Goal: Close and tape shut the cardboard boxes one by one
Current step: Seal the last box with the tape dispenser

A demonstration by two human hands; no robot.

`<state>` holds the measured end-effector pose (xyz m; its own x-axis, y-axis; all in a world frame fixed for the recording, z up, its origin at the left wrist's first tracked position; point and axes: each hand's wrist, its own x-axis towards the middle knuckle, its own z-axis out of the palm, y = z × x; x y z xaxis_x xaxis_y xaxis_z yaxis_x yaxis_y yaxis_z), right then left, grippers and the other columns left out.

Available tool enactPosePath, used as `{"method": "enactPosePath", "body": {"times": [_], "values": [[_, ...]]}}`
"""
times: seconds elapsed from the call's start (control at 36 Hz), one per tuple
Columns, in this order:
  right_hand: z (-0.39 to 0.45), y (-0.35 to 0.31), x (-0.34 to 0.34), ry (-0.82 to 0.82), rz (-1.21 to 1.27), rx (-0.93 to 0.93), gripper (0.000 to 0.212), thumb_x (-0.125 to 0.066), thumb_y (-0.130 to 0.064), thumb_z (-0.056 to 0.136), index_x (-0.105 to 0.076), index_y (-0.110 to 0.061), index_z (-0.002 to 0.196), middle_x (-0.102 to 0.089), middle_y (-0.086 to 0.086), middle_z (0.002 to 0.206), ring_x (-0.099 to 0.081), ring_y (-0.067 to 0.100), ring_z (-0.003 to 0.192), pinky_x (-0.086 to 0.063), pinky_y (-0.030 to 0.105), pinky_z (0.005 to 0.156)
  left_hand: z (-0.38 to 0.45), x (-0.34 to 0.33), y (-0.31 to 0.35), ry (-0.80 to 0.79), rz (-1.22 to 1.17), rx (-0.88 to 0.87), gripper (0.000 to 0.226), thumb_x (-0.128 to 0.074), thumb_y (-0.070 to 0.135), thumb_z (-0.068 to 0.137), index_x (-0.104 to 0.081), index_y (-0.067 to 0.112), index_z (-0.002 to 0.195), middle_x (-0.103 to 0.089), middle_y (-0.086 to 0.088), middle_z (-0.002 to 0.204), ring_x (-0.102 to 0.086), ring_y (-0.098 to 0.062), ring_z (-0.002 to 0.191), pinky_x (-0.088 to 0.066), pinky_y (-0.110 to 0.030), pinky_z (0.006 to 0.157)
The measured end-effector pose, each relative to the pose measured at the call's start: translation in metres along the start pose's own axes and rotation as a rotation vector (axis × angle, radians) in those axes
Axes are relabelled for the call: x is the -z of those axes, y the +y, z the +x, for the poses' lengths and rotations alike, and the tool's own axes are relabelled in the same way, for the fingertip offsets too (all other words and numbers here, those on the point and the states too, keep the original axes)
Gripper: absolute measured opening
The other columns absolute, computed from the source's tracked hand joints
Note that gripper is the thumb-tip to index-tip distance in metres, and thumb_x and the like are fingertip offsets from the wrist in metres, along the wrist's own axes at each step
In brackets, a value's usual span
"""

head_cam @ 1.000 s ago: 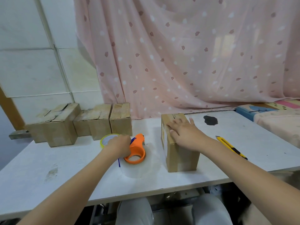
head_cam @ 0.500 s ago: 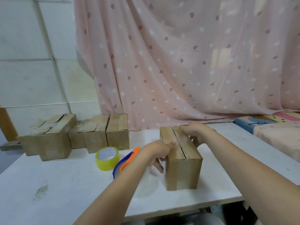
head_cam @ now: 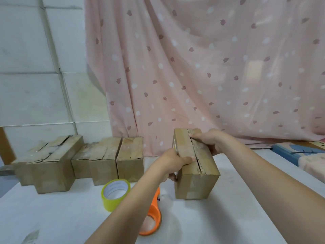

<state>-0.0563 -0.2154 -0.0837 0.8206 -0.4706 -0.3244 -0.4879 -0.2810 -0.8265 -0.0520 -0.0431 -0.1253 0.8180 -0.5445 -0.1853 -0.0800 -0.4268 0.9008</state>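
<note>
Box (head_cam: pixel 195 162) on table (head_cam: pixel 237 217), 2 flaps meeting. Left hand (head_cam: pixel 173 162) grips left side, right hand (head_cam: pixel 210 140) grips far right – best keep seam pressed tight, level before taping.

There are two hands: the left hand (head_cam: pixel 173 160) and the right hand (head_cam: pixel 209 140). Both hold one cardboard box (head_cam: pixel 195 166). At least four more boxes sit in a row at the back of the bench (head_cam: pixel 52 217); the ones on the left overlap, so the count is hard to be sure of. There is one yellow roll of tape (head_cam: pixel 115 194). There is one orange tape holder (head_cam: pixel 153 219). One pink curtain (head_cam: pixel 202 67) hangs behind.
</note>
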Motion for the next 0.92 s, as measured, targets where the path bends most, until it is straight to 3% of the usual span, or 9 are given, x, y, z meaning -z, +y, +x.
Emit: {"method": "enactPosePath", "body": {"times": [0.06,0.28,0.36,0.44,0.5,0.64,0.72,0.83,0.92], "values": [[0.008,-0.009,-0.008,0.045,0.032,0.052,0.043,-0.077,-0.042,0.086,-0.057,-0.004,0.088,-0.069,0.014,0.088,-0.068,0.030,0.077,-0.060,0.046,0.074,0.009,0.009,-0.002,0.038,0.008,-0.045,0.015,-0.068,0.040,0.092,-0.063,0.026,0.096,-0.067,0.008,0.084,-0.061,-0.009,0.055,-0.057,-0.025,0.056],[0.050,-0.051,-0.036,0.065,0.036,0.150,0.040,-0.078,-0.039,0.086,-0.056,-0.007,0.097,-0.064,0.011,0.084,-0.061,0.025,0.065,-0.048,0.034,0.051,0.048,0.037,-0.013,0.267,-0.091,-0.078,0.022,-0.076,0.042,0.084,-0.071,0.021,0.086,-0.075,-0.001,0.080,-0.066,-0.018,0.065,-0.062,-0.041,0.065],[0.066,-0.067,-0.049,0.017,-0.033,0.119,0.036,-0.075,-0.040,0.089,-0.055,-0.010,0.094,-0.062,0.009,0.089,-0.062,0.026,0.076,-0.053,0.039,0.067,0.055,0.048,-0.016,0.340,-0.100,-0.103,0.022,-0.078,0.043,0.083,-0.070,0.023,0.078,-0.071,0.001,0.070,-0.063,-0.014,0.055,-0.048,-0.024,0.042],[0.086,-0.078,-0.063,-0.054,-0.207,0.084,0.066,-0.072,-0.051,0.087,-0.051,-0.012,0.135,-0.064,0.013,0.125,-0.064,0.032,0.109,-0.052,0.048,0.096,0.060,0.058,-0.017,0.336,-0.083,-0.100,0.018,-0.079,0.039,0.083,-0.070,0.023,0.086,-0.072,0.000,0.076,-0.067,-0.019,0.062,-0.052,-0.026,0.044],[0.097,-0.083,-0.071,-0.091,-0.282,0.048,0.071,-0.066,-0.052,0.091,-0.043,-0.009,0.143,-0.059,0.016,0.133,-0.062,0.034,0.115,-0.049,0.051,0.102,0.060,0.066,-0.015,0.328,-0.056,-0.087,0.021,-0.079,0.036,0.084,-0.071,0.018,0.092,-0.071,0.000,0.076,-0.067,-0.019,0.060,-0.054,-0.028,0.044],[0.107,-0.087,-0.081,-0.126,-0.262,0.003,0.057,-0.063,-0.043,0.094,-0.049,-0.002,0.131,-0.066,0.018,0.117,-0.067,0.031,0.106,-0.054,0.051,0.096,0.068,0.080,-0.017,0.375,0.226,-0.072,0.035,-0.074,0.043,0.085,-0.070,0.012,0.102,-0.072,-0.006,0.081,-0.071,-0.029,0.066,-0.061,-0.039,0.059],[0.106,-0.085,-0.090,-0.184,-0.209,-0.010,0.032,-0.050,-0.031,0.105,-0.057,-0.001,0.099,-0.067,0.016,0.100,-0.066,0.030,0.103,-0.052,0.050,0.100,0.075,0.080,-0.023,0.414,0.534,-0.023,0.049,-0.067,0.053,0.087,-0.066,0.007,0.103,-0.065,-0.005,0.083,-0.063,-0.025,0.076,-0.050,-0.032,0.064],[0.111,-0.081,-0.108,-0.142,-0.358,0.040,0.035,-0.047,-0.029,0.104,-0.054,0.001,0.120,-0.063,0.025,0.125,-0.064,0.038,0.114,-0.051,0.053,0.100,0.079,0.077,-0.030,0.413,0.697,0.006,0.043,-0.067,0.050,0.090,-0.052,0.010,0.081,-0.052,-0.004,0.078,-0.054,-0.024,0.076,-0.041,-0.030,0.065],[0.112,-0.080,-0.114,-0.082,-0.448,0.089,0.018,-0.050,-0.020,0.100,-0.054,-0.003,0.106,-0.064,0.026,0.122,-0.067,0.039,0.109,-0.055,0.049,0.093,0.079,0.083,-0.039,0.430,0.833,-0.005,0.045,-0.067,0.052,0.089,-0.048,0.014,0.074,-0.055,-0.006,0.086,-0.058,-0.030,0.096,-0.050,-0.038,0.082]]}}
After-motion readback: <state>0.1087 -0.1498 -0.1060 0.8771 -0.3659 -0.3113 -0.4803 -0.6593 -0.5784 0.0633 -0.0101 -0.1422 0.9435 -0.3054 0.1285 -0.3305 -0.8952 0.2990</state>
